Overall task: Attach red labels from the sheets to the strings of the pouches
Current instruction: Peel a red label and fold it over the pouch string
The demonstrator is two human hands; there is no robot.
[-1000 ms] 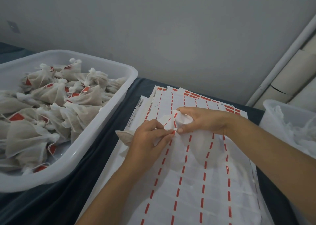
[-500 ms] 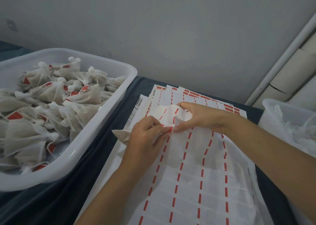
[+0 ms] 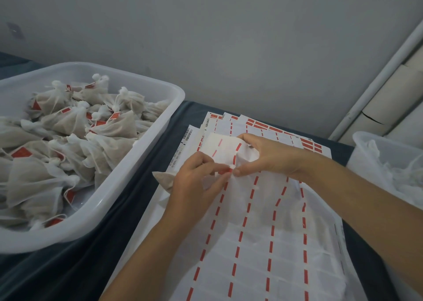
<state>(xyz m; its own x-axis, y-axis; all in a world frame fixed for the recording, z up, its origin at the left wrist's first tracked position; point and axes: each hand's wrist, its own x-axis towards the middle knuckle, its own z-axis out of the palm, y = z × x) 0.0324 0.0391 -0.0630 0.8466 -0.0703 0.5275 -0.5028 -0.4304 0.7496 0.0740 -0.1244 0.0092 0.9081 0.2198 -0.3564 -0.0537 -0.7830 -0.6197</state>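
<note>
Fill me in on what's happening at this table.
A person is labelling pouches. The right hand folds back the top sheet while the left hand pinches a red label at the fold; a pouch pokes out from under that hand. The tub on the left holds pouches already tagged red. The label is not yet on a string.

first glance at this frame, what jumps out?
The two hands meeting mid-frame: the left hand and right hand pinch at a red label where the top label sheet is folded back. Next, the white tub at left, heaped with tied pouches, many already carrying red tags. A second bin sits at the right edge.
</note>
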